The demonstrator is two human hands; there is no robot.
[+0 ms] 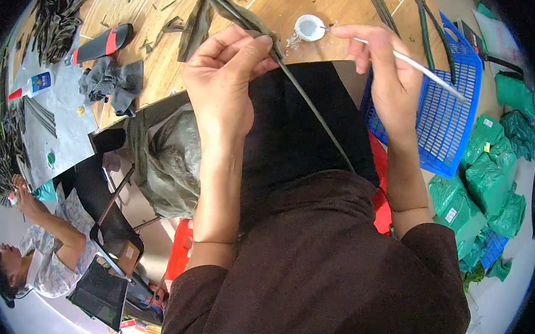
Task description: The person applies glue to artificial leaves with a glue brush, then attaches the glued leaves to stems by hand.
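Closed in a pinch, my left hand (224, 72) holds a dark olive-green artificial-looking leaf (225, 5) where its blade meets a long thin stem. That stem (315, 112) slants down to the right, over the black cloth on my lap, toward my body. My right hand (388, 76) grips a slim white-handled brush (429, 73) between thumb and fingers. Its dark tip is beside the right rim of a small white cup (312, 39) with whitish content; whether it touches the cup I cannot tell. Another dark leaf piece (196, 31) lies beside my left hand.
Black-and-red scissors or a similar handled tool (106, 44), a crumpled grey cloth (110, 84) and a white bottle with a red cap (30, 85) lie left. A blue basket (450, 132) and green plastic-wrapped bundles (488, 162) stand right. Another person (55, 240) sits at far left.
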